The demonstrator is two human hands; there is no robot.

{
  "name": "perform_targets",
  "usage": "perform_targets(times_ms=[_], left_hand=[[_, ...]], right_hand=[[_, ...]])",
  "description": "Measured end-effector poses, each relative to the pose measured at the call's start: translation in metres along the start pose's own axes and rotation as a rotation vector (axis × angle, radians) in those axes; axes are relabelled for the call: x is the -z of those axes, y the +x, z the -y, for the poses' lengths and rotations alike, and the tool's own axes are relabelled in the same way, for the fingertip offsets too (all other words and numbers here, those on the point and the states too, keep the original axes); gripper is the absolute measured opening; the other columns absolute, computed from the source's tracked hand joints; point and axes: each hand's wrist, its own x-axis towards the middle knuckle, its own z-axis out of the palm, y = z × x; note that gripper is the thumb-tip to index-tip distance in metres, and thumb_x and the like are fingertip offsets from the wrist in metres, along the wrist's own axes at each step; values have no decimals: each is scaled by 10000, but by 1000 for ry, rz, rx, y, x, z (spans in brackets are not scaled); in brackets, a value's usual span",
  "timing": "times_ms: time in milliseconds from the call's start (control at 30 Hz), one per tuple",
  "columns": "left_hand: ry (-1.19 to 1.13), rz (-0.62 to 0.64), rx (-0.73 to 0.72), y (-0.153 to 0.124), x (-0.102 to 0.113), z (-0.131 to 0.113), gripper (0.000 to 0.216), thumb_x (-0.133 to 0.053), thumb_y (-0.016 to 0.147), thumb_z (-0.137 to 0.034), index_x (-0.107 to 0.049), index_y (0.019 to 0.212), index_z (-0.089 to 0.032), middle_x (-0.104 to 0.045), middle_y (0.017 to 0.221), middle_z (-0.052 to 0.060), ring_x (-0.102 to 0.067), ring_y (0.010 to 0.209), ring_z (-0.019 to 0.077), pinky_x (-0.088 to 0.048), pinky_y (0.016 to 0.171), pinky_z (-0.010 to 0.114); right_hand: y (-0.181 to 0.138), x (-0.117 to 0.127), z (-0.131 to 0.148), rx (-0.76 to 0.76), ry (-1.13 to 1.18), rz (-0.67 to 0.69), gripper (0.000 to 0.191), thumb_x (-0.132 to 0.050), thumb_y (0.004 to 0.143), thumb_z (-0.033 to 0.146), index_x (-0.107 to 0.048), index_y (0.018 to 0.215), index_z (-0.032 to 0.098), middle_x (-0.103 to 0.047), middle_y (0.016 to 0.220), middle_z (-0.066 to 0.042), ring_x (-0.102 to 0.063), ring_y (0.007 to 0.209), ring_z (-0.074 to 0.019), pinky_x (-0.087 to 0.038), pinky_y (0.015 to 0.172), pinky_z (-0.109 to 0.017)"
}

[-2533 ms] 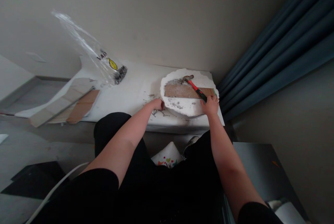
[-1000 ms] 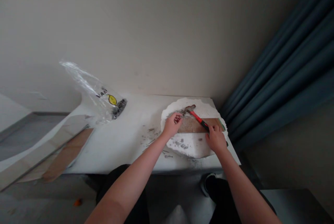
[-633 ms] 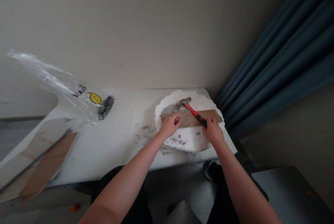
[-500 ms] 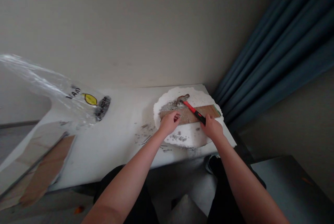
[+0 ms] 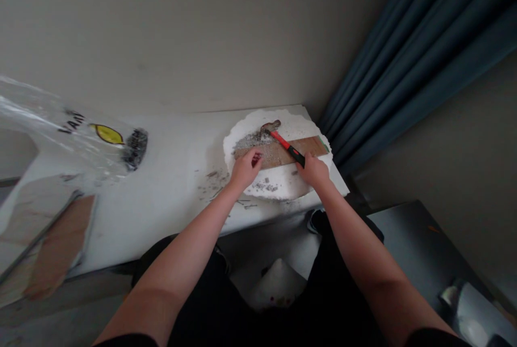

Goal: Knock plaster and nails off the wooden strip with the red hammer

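Note:
A round white foam slab (image 5: pixel 283 188) lies at the right end of a white table (image 5: pixel 173 196). A brown wooden board (image 5: pixel 313 146) lies across the slab, with grey rubble at its left end. My right hand (image 5: pixel 313 170) is shut on the black grip of a red-handled hammer (image 5: pixel 283 141), whose head rests near the rubble. My left hand (image 5: pixel 245 166) is curled, fingers pinched together, on the left part of the board. What it pinches is too small to make out.
Loose nails and grey crumbs (image 5: pixel 220 185) lie on the table left of the slab. A clear plastic bag (image 5: pixel 81 131) with a yellow label sits at the left. Wooden planks (image 5: pixel 52 239) lie at the far left. Blue curtains (image 5: pixel 404 56) hang at the right.
My left hand left the table by the nails, went onto the board and stays there, pinched. The right hand keeps hold of the hammer. The camera's view has shifted.

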Motion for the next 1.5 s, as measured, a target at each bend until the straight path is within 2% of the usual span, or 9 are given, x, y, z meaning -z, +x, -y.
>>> perform_targets(times_ms=[133,300,467,600,1067,1500], left_hand=[[3,-33,-10,-2,4,7,272,-589,951,-235,-679,1205,-203,-757,1038,53,-702,908,179,-571,906,323],[-9,1,-12,2,5,9,286,-611,938,-220,-668,1217,-197,-752,1010,46,-693,872,167,-569,874,304],[64,49,-64,5,2,7,190,-615,936,-235,-718,1081,-168,-756,988,69,-691,888,193,-555,886,322],[82,31,-112,5,2,7,235,-584,943,-227,-717,1125,-163,-748,1063,83,-685,912,194,-549,884,315],[71,45,-191,4,1,11,154,-576,932,-244,-701,1006,-194,-731,950,64,-682,866,217,-557,855,362],[68,-1,-176,2,3,10,142,-587,930,-268,-697,997,-205,-740,928,59,-682,863,218,-558,851,364]], right_hand=[[1,-2,-2,15,1,-5,408,-483,1058,450,-567,1304,136,-741,1184,-224,-738,1072,-346,-547,868,-400],[3,-1,-1,14,-3,-2,391,-499,1047,439,-577,1275,131,-744,1157,-231,-743,1064,-357,-554,851,-404],[3,0,0,3,-20,12,422,-499,1047,452,-565,1305,125,-740,1181,-234,-741,1069,-352,-557,854,-401],[2,-1,0,0,-20,6,422,-485,1053,455,-562,1307,126,-741,1174,-229,-744,1055,-355,-555,856,-410],[1,-4,-1,27,-22,-15,391,-484,1049,423,-560,1287,122,-743,1177,-224,-751,1059,-348,-557,868,-417],[2,-2,0,15,-26,7,406,-472,1056,441,-545,1299,124,-740,1181,-231,-749,1061,-347,-561,867,-415]])
